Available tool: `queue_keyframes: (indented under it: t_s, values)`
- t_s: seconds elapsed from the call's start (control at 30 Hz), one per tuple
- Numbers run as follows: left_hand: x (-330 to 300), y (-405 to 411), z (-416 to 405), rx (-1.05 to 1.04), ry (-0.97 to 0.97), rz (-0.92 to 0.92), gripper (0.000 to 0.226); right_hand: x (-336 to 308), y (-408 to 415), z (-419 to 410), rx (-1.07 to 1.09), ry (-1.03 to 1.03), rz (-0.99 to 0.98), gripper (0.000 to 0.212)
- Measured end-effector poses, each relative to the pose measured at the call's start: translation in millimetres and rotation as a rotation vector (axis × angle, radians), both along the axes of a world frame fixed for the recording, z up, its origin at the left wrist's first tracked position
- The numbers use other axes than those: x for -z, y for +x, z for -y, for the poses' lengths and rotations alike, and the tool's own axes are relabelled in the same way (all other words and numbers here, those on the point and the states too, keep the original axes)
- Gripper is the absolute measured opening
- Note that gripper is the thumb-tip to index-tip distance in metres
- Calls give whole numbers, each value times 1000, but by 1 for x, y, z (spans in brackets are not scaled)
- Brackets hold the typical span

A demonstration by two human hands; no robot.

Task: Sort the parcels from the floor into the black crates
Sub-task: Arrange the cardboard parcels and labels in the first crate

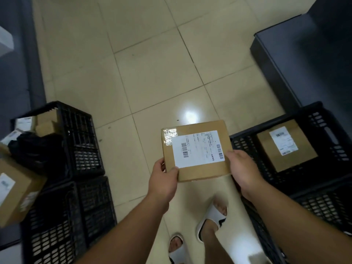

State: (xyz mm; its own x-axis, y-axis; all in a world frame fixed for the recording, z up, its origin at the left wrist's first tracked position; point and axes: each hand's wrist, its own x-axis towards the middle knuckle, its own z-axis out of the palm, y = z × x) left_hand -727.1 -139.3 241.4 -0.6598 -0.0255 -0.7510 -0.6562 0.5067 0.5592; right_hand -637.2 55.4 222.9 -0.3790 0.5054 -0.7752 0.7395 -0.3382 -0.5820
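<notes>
I hold a flat brown cardboard parcel [197, 172] with a white shipping label face up, above the tiled floor between the crates. My left hand [163, 180] grips its near left corner, thumb on top. My right hand [242, 168] grips its right edge. A black crate [323, 119] on the right holds one brown labelled box [285, 147]. On the left, a black crate [80, 130] holds several parcels and a black bag [36, 149]. A nearer black crate [57, 225] on the left carries a brown box [17, 189] at its top.
Beige floor tiles [152, 63] stretch ahead. A dark cabinet or shelf base [304, 54] stands at the far right, and a dark unit [17, 73] runs along the left. My feet in white slippers [211, 218] are below the parcel.
</notes>
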Motion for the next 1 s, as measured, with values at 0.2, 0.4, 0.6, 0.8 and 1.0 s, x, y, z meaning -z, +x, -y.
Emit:
queue_keyframes:
  t_s: [0.2,0.4,0.6,0.8,1.0]
  values:
    - [-9,-28,-71,156,-16,-36,39,-1,-4,-58,79,-3,-29,11]
    - [10,-35,-147,338,-43,-37,24,14,22,-108,267,-22,30,5]
    - [50,-28,-221,516,-22,75,30,39,64,-143,519,23,152,18]
    - [76,-17,-276,764,-16,241,48,72,102,-152,738,3,179,7]
    - [114,1,-323,964,-109,250,47,115,128,-144,936,-25,196,17]
